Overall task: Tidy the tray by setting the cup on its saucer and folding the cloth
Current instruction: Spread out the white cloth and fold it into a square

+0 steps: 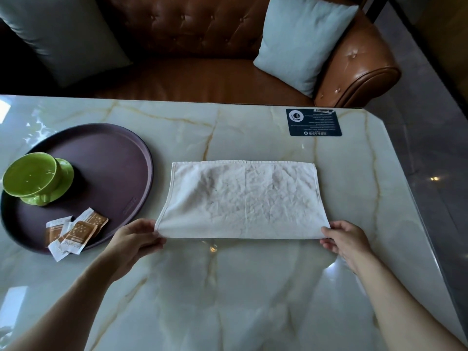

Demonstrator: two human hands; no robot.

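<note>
A white cloth (243, 198) lies flat on the marble table (228, 287), folded into a wide rectangle. My left hand (136, 239) pinches its near left corner and my right hand (344, 239) pinches its near right corner. To the left, a round purple tray (114, 160) carries a green cup (30, 174) that stands on its green saucer (64, 178), with the cup's handle pointing toward me.
Several orange and white sugar packets (73, 231) lie at the tray's near edge, one hanging over the rim. A dark blue card (314, 122) lies at the far right of the table. Behind it stands a brown leather sofa (202, 46) with a pale cushion (301, 39). The table's right edge (415, 198) drops to the floor.
</note>
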